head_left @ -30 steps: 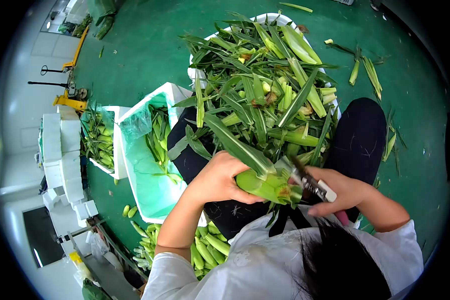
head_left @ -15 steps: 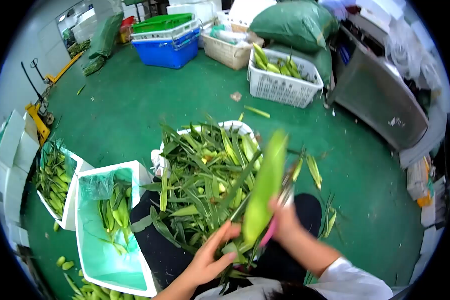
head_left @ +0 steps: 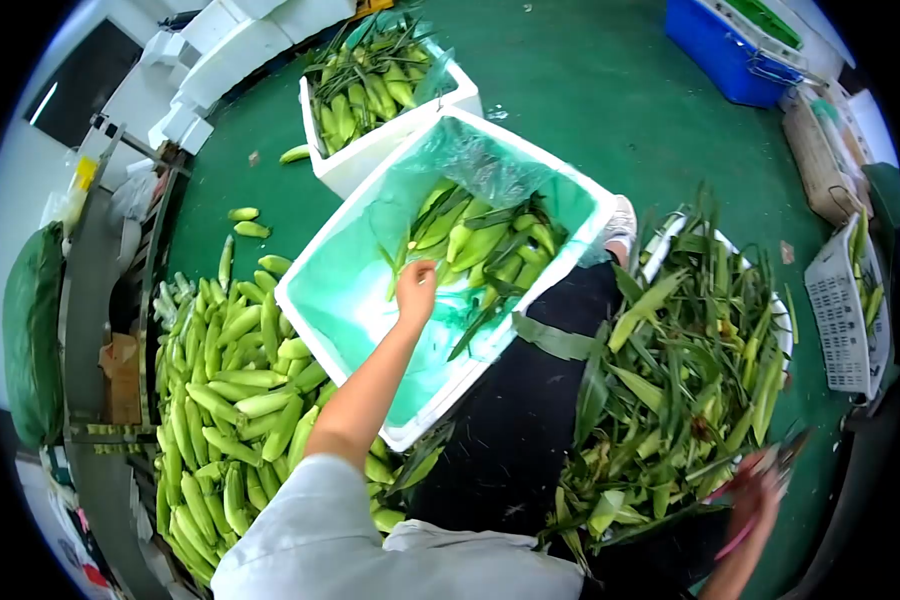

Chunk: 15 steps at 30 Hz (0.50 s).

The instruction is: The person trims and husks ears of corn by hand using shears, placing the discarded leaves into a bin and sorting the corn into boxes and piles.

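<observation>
Head view: the person's right hand (head_left: pixel 760 492), low on the right and blurred, is closed around shears (head_left: pixel 791 452) with pink handles, the blades pointing away past the fingers. Just to the left of that hand and beyond it, torn green leaves and husks (head_left: pixel 685 390) fill a white tub (head_left: pixel 786 330) to overflowing, beside a dark trouser leg (head_left: pixel 510 440).

Farther out, the left hand (head_left: pixel 417 290) reaches over a white foam box (head_left: pixel 595 207), its fingers loosely curled together; whether they touch or pinch anything cannot be told. Directly ahead and right of its fingertips lie corn ears (head_left: pixel 482 245), inside the box on a crinkled, translucent green liner (head_left: pixel 403 400). They are plump and tapered, wrapped in smooth light-green husk, piled at different angles, with darker strips of leaf among them.

Left of the left hand, outside the box, spreads a large heap of similar ears (head_left: pixel 245 400), bright green and mostly trimmed of long leaves. Beyond the hand, past the box's far rim, a second foam box (head_left: pixel 395 143) holds leafier ears (head_left: pixel 365 92).
</observation>
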Each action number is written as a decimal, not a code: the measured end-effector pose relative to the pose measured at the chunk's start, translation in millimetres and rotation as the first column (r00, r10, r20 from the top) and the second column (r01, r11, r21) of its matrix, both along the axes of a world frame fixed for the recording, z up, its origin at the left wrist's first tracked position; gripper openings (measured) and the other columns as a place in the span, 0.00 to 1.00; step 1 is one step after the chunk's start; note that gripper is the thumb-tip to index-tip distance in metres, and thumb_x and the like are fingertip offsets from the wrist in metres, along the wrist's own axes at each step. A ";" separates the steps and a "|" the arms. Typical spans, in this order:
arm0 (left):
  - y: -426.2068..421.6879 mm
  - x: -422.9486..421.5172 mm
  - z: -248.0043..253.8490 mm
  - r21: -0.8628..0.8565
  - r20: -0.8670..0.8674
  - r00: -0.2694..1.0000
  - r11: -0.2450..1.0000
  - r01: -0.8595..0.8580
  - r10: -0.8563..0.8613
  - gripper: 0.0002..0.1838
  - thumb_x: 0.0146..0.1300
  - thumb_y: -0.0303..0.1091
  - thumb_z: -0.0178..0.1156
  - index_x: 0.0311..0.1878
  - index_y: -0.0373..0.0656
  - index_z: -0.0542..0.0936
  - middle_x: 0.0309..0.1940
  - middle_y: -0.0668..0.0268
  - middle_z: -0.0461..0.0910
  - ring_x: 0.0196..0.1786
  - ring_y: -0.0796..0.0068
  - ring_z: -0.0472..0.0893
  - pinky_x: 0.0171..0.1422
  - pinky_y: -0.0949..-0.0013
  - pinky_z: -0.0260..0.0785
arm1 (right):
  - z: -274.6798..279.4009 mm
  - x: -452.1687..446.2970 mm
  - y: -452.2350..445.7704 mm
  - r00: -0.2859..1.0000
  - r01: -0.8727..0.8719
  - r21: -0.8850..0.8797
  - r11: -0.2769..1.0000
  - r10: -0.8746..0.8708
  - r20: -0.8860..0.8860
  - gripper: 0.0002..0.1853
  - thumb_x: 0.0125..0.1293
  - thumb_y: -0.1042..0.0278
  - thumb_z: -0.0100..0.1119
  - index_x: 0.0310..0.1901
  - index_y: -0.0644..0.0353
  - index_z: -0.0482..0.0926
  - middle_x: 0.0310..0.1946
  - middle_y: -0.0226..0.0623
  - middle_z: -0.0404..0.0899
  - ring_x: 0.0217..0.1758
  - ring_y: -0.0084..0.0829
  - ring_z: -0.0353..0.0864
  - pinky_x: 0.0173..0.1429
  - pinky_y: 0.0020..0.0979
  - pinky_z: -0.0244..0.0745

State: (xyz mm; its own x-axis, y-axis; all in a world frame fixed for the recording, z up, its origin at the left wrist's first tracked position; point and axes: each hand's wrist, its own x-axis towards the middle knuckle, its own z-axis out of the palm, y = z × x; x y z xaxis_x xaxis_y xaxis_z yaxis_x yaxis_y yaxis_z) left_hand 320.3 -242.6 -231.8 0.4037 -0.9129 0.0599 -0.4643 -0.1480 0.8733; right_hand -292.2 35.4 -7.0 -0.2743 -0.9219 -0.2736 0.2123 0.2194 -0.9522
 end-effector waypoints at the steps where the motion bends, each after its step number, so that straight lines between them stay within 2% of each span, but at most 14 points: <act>1: -20.6 5.1 -25.0 0.071 0.133 0.988 0.995 0.070 -0.079 0.15 0.64 0.32 0.57 0.51 0.36 0.79 0.40 0.57 0.84 0.43 0.67 0.83 0.46 0.64 0.75 | -9.1 44.8 27.1 0.981 0.127 0.053 0.990 -0.134 0.140 0.30 0.63 0.46 0.61 0.58 0.60 0.72 0.46 0.36 0.78 0.47 0.32 0.78 0.50 0.31 0.73; 2: -39.0 -4.9 -33.0 0.018 0.235 0.963 0.991 0.134 -0.134 0.14 0.63 0.30 0.56 0.49 0.36 0.80 0.39 0.54 0.83 0.44 0.58 0.82 0.49 0.62 0.74 | -5.9 73.6 49.5 0.945 0.126 0.104 0.987 -0.152 0.290 0.30 0.64 0.51 0.60 0.63 0.59 0.68 0.52 0.36 0.76 0.55 0.34 0.75 0.61 0.34 0.68; 3: -60.2 -17.7 -40.0 -0.033 0.329 0.925 0.976 0.213 -0.191 0.13 0.62 0.29 0.56 0.48 0.36 0.81 0.38 0.50 0.82 0.44 0.50 0.81 0.51 0.60 0.73 | 0.0 92.0 68.3 0.920 0.111 0.233 0.966 -0.189 0.344 0.30 0.65 0.53 0.60 0.65 0.57 0.66 0.55 0.37 0.74 0.58 0.35 0.73 0.62 0.39 0.70; 4: -87.2 -22.3 -70.1 -0.047 0.414 0.884 0.964 0.261 -0.219 0.16 0.62 0.33 0.57 0.51 0.37 0.80 0.45 0.48 0.81 0.49 0.49 0.80 0.54 0.58 0.72 | -17.0 91.6 96.3 0.862 0.105 0.261 0.960 -0.219 0.458 0.29 0.68 0.53 0.57 0.67 0.55 0.65 0.56 0.38 0.74 0.59 0.37 0.73 0.63 0.43 0.70; 5: -110.8 -31.7 -102.0 -0.058 0.490 0.836 0.948 0.313 -0.247 0.19 0.63 0.36 0.59 0.55 0.39 0.78 0.51 0.46 0.79 0.53 0.49 0.78 0.57 0.56 0.71 | -16.1 101.0 118.4 0.790 0.192 0.364 0.911 -0.364 0.493 0.28 0.70 0.54 0.55 0.67 0.54 0.65 0.57 0.38 0.73 0.60 0.39 0.72 0.64 0.46 0.72; 6: -120.3 -52.2 -101.5 0.083 0.719 0.661 0.971 0.223 -0.214 0.21 0.61 0.41 0.61 0.55 0.40 0.78 0.56 0.46 0.75 0.56 0.49 0.76 0.58 0.56 0.71 | -16.1 100.0 135.0 0.798 0.167 0.394 0.904 -0.359 0.484 0.27 0.70 0.55 0.55 0.67 0.54 0.65 0.57 0.38 0.73 0.60 0.40 0.72 0.64 0.48 0.71; 7: -119.8 -78.0 -85.2 0.101 0.755 0.646 0.994 0.051 -0.110 0.28 0.56 0.49 0.66 0.55 0.40 0.77 0.58 0.48 0.74 0.58 0.48 0.75 0.62 0.53 0.69 | -16.1 97.4 147.9 0.807 0.140 0.424 0.895 -0.351 0.474 0.27 0.70 0.55 0.56 0.67 0.53 0.65 0.57 0.37 0.73 0.60 0.41 0.72 0.65 0.50 0.71; 8: -121.3 -97.6 -59.2 0.263 0.659 0.731 0.965 -0.005 -0.176 0.31 0.53 0.51 0.68 0.55 0.40 0.77 0.58 0.49 0.73 0.58 0.49 0.75 0.62 0.53 0.69 | -16.5 97.4 160.2 0.790 0.173 0.434 0.884 -0.388 0.474 0.27 0.69 0.57 0.58 0.67 0.53 0.66 0.57 0.37 0.73 0.60 0.41 0.72 0.65 0.52 0.71; 9: -123.9 -108.6 -44.6 0.423 0.552 0.806 0.905 -0.049 -0.215 0.34 0.50 0.53 0.71 0.55 0.39 0.77 0.58 0.49 0.73 0.59 0.50 0.75 0.63 0.53 0.69 | -9.8 102.3 161.3 0.787 0.241 0.502 0.831 -0.469 0.399 0.27 0.69 0.55 0.58 0.66 0.52 0.67 0.56 0.37 0.74 0.59 0.40 0.73 0.63 0.50 0.72; 10: -126.6 -114.3 -48.0 0.490 0.537 0.806 0.870 -0.059 -0.248 0.37 0.47 0.55 0.73 0.55 0.39 0.77 0.56 0.51 0.74 0.58 0.50 0.76 0.61 0.54 0.71 | -0.1 110.5 151.5 0.800 0.263 0.495 0.828 -0.474 0.369 0.27 0.69 0.53 0.57 0.65 0.54 0.67 0.55 0.37 0.74 0.57 0.38 0.73 0.62 0.47 0.72; 13: -102.7 -124.5 -47.7 0.428 0.599 0.765 0.902 -0.057 -0.236 0.37 0.47 0.56 0.73 0.54 0.37 0.78 0.51 0.52 0.78 0.53 0.52 0.79 0.57 0.54 0.74 | 21.9 142.6 106.5 0.862 0.284 0.424 0.860 -0.423 0.281 0.28 0.69 0.50 0.55 0.64 0.58 0.67 0.52 0.37 0.74 0.54 0.36 0.73 0.59 0.40 0.71; 14: -95.5 -123.8 -43.2 0.435 0.225 0.960 0.899 0.052 -0.165 0.36 0.50 0.56 0.70 0.54 0.37 0.77 0.49 0.53 0.79 0.51 0.54 0.80 0.55 0.56 0.75 | 27.3 148.7 91.2 0.886 0.281 0.394 0.875 -0.395 0.244 0.29 0.69 0.49 0.54 0.64 0.59 0.67 0.51 0.36 0.74 0.53 0.35 0.73 0.58 0.39 0.71; 15: -83.0 -117.7 -36.9 0.405 -0.189 0.978 0.900 0.160 -0.089 0.34 0.54 0.57 0.67 0.54 0.36 0.76 0.47 0.54 0.80 0.48 0.56 0.81 0.53 0.57 0.75 | 29.2 153.1 82.7 0.896 0.290 0.374 0.881 -0.387 0.217 0.30 0.68 0.48 0.54 0.63 0.62 0.67 0.51 0.37 0.73 0.52 0.35 0.73 0.59 0.36 0.69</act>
